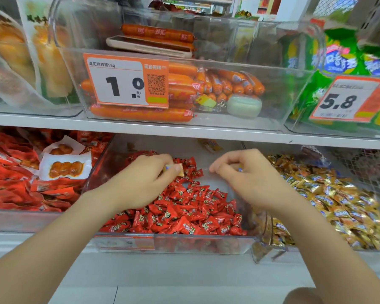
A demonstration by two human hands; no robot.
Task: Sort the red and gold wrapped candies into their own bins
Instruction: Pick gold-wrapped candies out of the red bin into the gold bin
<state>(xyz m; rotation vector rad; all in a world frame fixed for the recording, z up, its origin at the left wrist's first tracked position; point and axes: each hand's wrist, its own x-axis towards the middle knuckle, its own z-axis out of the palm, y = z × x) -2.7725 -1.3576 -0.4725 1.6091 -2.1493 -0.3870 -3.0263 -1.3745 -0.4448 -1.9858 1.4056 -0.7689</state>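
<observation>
The left hand (140,185) pinches a gold candy (175,169) between thumb and forefinger, the wrapper's pale corner sticking out past the fingertips to the right. The right hand (252,183) is curled with thumb against fingers, gripping a second gold candy (240,169), of which only a sliver of gold and blue wrapper shows. Both hands hover over the back half of the clear red-candy bin (184,243), well apart, with a bare patch of bin floor (215,178) between them.

Below and in front of the hands, the red candies (184,207) lie heaped, small crimped red wrappers with a dark and green mark, piled up to the front wall.

Just under the right wrist runs the clear side wall shared with the gold-candy bin (266,249), whose pile of gold candies (329,194), shiny gold with blue labels, rises above that wall. The white shelf board (206,133) hangs close over the knuckles, leaving a low gap above the bins. Left of the red-candy bin lies a bin of red snack packets (13,172). Above the shelf board stand orange sausages (140,114) behind an orange price tag (125,81).
</observation>
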